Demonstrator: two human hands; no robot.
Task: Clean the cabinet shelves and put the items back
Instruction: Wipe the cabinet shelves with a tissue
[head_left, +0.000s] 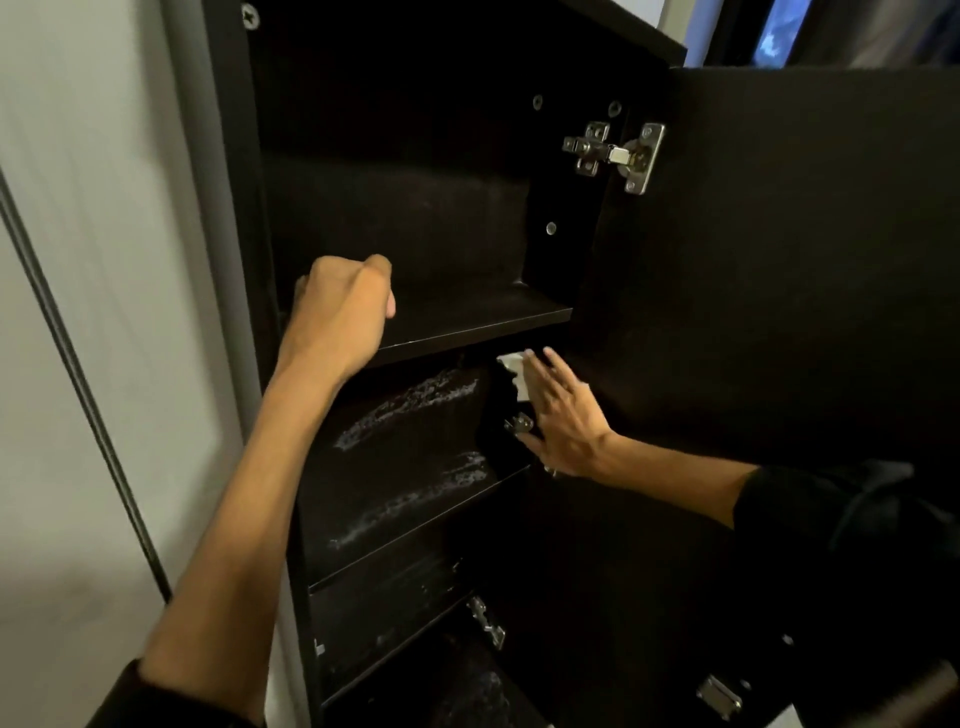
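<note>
1. Head view: my right hand (563, 421) presses a white cloth (514, 371) flat, fingers spread, against the cabinet's right inner wall beside a hinge (519, 424).
2. Farther in, my left hand (340, 309) is fisted at the upper shelf (483, 317) edge; I can't tell what it grips.
3. Streaky residue marks the back panel (410, 441).

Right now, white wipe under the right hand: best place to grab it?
Pinch the white wipe's upper-left corner, coming from the left inside the black cabinet. That corner pokes out past the right hand's fingertips; the rest is pressed flat underneath.
</note>
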